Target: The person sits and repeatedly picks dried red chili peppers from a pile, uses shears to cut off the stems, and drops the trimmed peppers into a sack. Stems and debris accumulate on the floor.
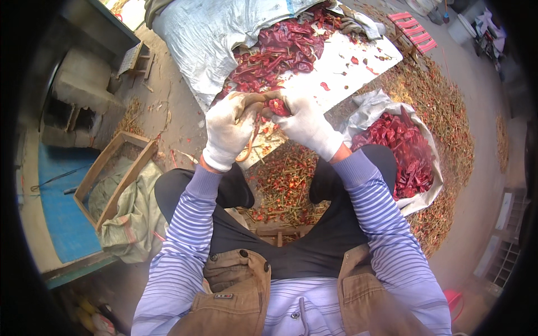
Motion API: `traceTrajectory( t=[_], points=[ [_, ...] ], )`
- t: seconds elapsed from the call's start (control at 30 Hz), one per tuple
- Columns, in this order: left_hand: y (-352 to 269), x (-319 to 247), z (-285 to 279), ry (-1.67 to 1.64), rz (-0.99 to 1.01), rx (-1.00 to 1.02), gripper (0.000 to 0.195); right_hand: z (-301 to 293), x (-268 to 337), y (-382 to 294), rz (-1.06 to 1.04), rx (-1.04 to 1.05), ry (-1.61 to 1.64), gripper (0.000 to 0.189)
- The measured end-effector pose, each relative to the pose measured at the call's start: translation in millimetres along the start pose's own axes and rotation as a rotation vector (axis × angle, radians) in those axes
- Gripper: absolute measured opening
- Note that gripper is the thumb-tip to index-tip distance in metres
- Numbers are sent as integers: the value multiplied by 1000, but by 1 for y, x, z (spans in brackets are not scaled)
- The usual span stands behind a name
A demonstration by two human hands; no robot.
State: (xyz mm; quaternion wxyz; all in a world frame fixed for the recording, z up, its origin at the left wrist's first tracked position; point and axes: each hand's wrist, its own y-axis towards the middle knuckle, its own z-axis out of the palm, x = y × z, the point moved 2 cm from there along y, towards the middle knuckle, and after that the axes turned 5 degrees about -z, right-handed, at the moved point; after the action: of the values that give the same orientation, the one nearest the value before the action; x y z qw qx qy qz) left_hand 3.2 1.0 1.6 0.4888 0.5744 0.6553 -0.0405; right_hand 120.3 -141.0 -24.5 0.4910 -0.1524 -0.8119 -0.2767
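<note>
My left hand (227, 128), in a white knit glove with darkened fingertips, is closed around a slim tool with a tan looped handle (246, 154); it looks like scissors, but most of it is hidden. Pinched in the fingers of my right hand (306, 119), gloved the same way, is a dried red chili pepper (278, 107). The two hands meet fingertip to fingertip above the near edge of a white board (336, 80). Just beyond them, a heap of dried red chilies (286, 46) spills from a white woven sack (201, 46) onto the board.
By my right knee stands an open sack (435, 168) of dried chilies (403, 147). Stems and chili bits (286, 185) litter the floor between my feet. A wooden frame (126, 185) lies at left on a crumpled sack (138, 214). A pink-striped folding stool (412, 31) stands at far right.
</note>
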Motion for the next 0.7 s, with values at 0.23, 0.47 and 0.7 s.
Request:
traceTrajectory(
  t=[0.23, 0.47, 0.7],
  points=[
    [-3, 4, 3, -538, -520, 9, 16, 10, 0, -4, -53, -178, 41, 23],
    [-7, 14, 9, -921, -776, 56, 21, 7, 6, -7, -174, -221, -114, 27],
    [-11, 22, 13, -1184, -831, 111, 24, 5, 0, -10, -3, -171, 129, 25]
  ],
)
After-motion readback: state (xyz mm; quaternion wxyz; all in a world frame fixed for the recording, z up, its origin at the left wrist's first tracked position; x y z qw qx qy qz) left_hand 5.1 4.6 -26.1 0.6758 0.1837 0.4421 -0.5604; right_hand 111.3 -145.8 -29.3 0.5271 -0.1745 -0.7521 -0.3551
